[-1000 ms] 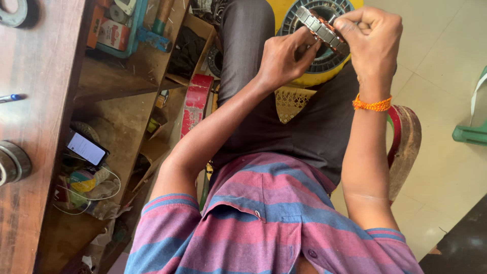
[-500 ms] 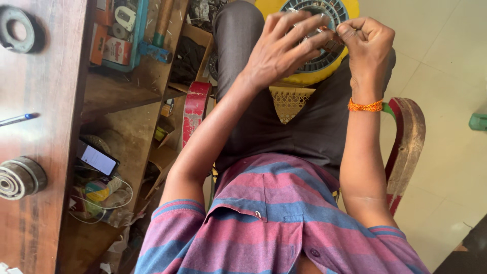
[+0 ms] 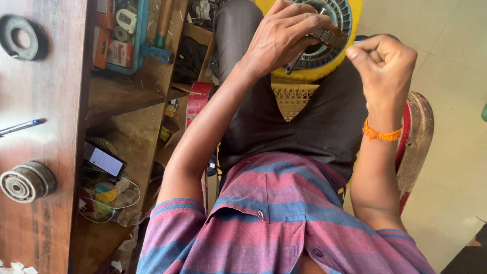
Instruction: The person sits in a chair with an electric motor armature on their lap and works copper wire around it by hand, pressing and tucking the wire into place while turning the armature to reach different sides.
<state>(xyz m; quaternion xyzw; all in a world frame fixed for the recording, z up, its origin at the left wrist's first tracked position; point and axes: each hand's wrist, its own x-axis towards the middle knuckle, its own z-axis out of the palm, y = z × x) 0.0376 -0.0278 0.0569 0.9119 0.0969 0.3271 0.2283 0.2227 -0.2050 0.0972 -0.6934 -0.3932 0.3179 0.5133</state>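
My left hand [image 3: 284,38] is closed around a small grey laminated metal part [image 3: 331,36], held above my lap. Under it lies a yellow round housing [image 3: 309,75] with a grey ribbed motor piece [image 3: 332,18] inside, resting on my dark trousers [image 3: 304,122]. My right hand [image 3: 384,63] is a fist with thumb and forefinger pinched together, a hand's width to the right of the metal part and not touching it. Nothing is visible between its fingers. An orange thread band [image 3: 381,134] circles that wrist.
A wooden table [image 3: 56,101] on the left carries a metal ring [image 3: 20,38], a blue pen [image 3: 21,126] and a round metal pulley [image 3: 25,181]. The shelves below hold a phone [image 3: 104,160], boxes and a wooden tool handle [image 3: 163,23]. A red-framed chair [image 3: 417,137] stands on the tiled floor.
Both hands were together on the metal part. My right hand has now let go and pulled away to the right and down. The left hand lowered with the part.
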